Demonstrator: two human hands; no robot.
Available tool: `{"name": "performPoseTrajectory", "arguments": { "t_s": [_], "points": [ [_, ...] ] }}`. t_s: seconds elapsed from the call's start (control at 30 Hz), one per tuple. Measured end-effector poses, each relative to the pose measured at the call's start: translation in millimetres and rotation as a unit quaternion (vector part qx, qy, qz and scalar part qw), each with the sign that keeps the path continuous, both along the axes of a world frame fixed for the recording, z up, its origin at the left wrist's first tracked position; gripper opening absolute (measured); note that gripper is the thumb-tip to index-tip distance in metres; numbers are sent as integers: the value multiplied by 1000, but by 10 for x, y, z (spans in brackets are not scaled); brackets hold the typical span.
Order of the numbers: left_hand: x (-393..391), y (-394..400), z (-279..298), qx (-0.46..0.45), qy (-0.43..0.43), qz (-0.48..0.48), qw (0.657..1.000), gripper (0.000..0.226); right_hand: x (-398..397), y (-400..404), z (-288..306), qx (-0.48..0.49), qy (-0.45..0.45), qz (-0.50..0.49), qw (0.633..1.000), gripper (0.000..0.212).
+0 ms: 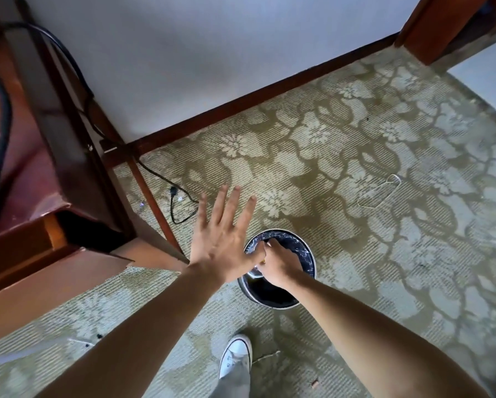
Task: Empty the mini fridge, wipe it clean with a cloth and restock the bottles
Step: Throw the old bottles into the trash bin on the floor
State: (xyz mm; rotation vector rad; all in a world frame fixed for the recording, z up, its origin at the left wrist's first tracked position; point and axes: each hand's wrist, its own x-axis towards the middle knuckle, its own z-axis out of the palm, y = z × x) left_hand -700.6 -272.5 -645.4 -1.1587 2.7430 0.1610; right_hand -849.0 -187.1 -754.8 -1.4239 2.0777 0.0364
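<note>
A round waste bin (281, 268) with a metal rim and a dark plastic liner stands on the patterned carpet (356, 139), just beside the corner of a wooden cabinet (54, 168). Its contents cannot be made out beyond the dark, shiny liner. The right hand (278, 264) reaches down into the bin's mouth, fingers curled around something small with a hint of yellow; what it is cannot be told. The left hand (222, 239) hovers flat above the bin's left edge, palm down, fingers (221, 202) straight and spread, holding nothing. Both forearms are extended forward and down. No fridge, cloth or bottle is in view. A black power cord (181, 208) lies on the carpet near the cabinet, and a white sneaker (235, 354) stands below the bin.
</note>
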Motion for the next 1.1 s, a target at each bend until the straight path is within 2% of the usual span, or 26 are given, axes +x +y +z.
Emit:
{"name": "performPoseTrajectory", "arguments": {
  "t_s": [0.2, 0.37, 0.6, 0.73, 0.83, 0.97, 1.1],
  "points": [
    [64, 100, 425, -3, 5, 5, 1000, 99, -174, 251, 481, 31, 35, -29, 999, 38],
    [174, 253, 1134, -10, -6, 16, 1000, 98, -306, 381, 1368, -9, 73, -33, 997, 53],
    [384, 672, 2844, -60, 68, 27, 996, 93, -25, 356, 3426, -155, 110, 0, 982, 57],
    [740, 858, 3812, -116, 126, 62, 983, 90, 393, 365, 4697, -263, 91, 26, 960, 56],
    [1173, 917, 4485, -152, 146, 102, 972, 88, 800, 349, 5564, -301, 95, 64, 947, 58],
    [1758, 968, 5204, -198, 131, 155, 959, 88, 1323, 322, 6398, -378, 112, 115, 912, 53],
    [2359, 1067, 5840, -251, 164, 198, 933, 86, 1956, 228, 7034, -430, 127, 174, 877, 55]
  ]
}}
